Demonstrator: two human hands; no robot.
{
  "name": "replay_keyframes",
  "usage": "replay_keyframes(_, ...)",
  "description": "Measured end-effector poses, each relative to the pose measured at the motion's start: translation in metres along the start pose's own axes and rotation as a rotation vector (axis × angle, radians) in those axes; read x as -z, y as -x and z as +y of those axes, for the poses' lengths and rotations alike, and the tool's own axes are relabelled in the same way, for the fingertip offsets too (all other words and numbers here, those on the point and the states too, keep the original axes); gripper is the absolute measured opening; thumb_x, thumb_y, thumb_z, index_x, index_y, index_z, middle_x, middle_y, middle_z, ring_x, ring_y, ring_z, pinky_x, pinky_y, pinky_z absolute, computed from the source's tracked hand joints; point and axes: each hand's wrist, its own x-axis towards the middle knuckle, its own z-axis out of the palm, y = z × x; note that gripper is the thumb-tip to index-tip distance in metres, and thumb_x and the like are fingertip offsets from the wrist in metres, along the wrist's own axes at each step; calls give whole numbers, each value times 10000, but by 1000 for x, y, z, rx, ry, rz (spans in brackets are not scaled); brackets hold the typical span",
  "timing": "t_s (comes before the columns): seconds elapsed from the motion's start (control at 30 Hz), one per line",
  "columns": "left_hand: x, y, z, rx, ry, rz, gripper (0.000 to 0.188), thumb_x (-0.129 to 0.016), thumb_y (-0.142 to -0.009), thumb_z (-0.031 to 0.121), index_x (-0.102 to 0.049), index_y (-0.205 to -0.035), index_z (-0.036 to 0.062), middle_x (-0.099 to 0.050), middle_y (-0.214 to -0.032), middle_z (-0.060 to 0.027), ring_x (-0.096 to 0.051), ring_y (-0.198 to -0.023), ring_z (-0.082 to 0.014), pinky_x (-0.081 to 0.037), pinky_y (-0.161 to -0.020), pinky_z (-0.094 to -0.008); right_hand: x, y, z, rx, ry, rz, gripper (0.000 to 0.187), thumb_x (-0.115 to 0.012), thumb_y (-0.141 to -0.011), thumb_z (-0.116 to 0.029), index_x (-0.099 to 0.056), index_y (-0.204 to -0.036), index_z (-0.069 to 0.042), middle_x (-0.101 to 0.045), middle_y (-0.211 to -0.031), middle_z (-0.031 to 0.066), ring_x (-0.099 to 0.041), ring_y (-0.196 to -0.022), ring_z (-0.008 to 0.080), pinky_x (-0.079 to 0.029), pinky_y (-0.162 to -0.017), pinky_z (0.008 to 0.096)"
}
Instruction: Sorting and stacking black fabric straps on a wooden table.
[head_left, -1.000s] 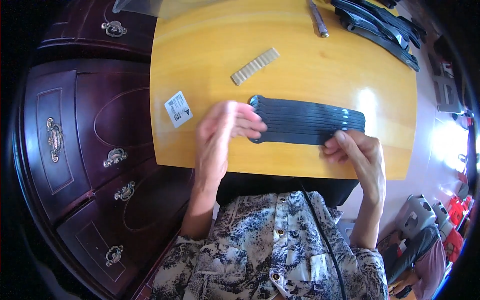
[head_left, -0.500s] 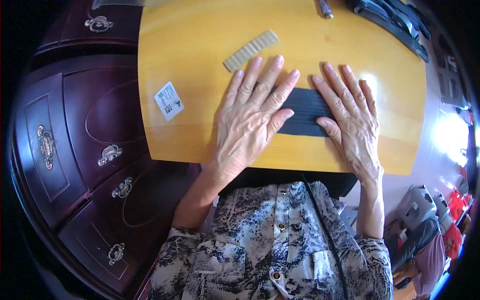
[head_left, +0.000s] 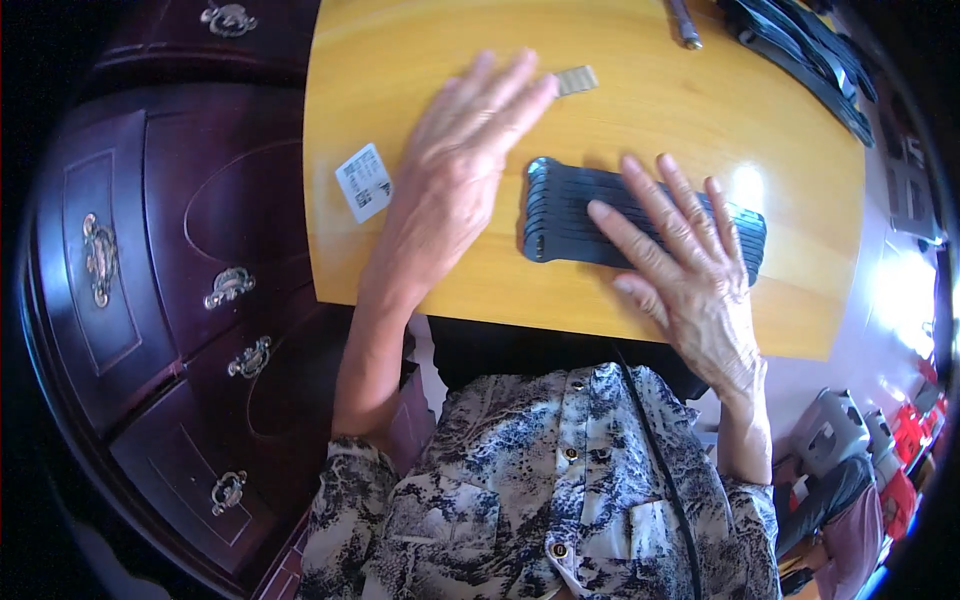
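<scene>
A black bundle of parallel ridges (head_left: 575, 215), with rounded shiny ends, lies lengthwise across the wooden table; I cannot tell what it is. My right hand (head_left: 695, 265) rests over its right part, fingers stretched and spread. Left of the bundle, my left hand (head_left: 450, 165) reaches toward the far side with its fingers extended, slightly blurred. Past its fingertips shows one end of a tan ribbed strip (head_left: 576, 81). The hand hides the rest of the strip, and whether they touch does not show.
On the table (head_left: 480, 280), a white printed label card (head_left: 365, 183) lies at the left. A pen-like stick (head_left: 685, 25) and a heap of black straps (head_left: 800, 60) lie far right. Dark drawers (head_left: 230, 200) stand left; grey plastic stools (head_left: 830, 430) are lower right.
My left hand has lifted off the black bundle and moved left and away, over the tan strip. My right hand has shifted slightly toward me, still on the bundle. The view has shifted a little.
</scene>
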Motion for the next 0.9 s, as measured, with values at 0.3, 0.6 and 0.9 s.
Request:
replay_keyframes(0.3, 3, 63, 24, 154, -10, 62, 513, -576, -756, -125, -586, -1239, 47, -575, -1264, -109, -570, -1058, -275, -496, -895, -351, -23, 2, -17, 36, -102, -50, 641, -655, -784, -291, -458, -1380, -162, -363, -1483, -2, -293, -1392, 201, -214, -1149, 438)
replay_keyframes(0.6, -10, 68, 38, 332, 287, 186, 447, -645, -778, -95, -606, -1197, 57, -629, -1163, -107, -625, -943, -240, -534, -790, -312, -28, 2, -15, 27, -125, 77, 510, -654, -847, -199, -513, -1337, -164, -440, -1434, 3, -354, -1363, 180, -244, -1132, 401)
replay_keyframes(0.9, -15, 66, 39, 318, 371, 214, 402, -652, -787, -89, -613, -1166, 41, -625, -1182, -101, -632, -974, -208, -552, -771, -293, -32, 2, -14, 24, -116, 98, 489, -641, -861, -198, -517, -1334, -186, -446, -1428, -9, -361, -1357, 172, -244, -1131, 389)
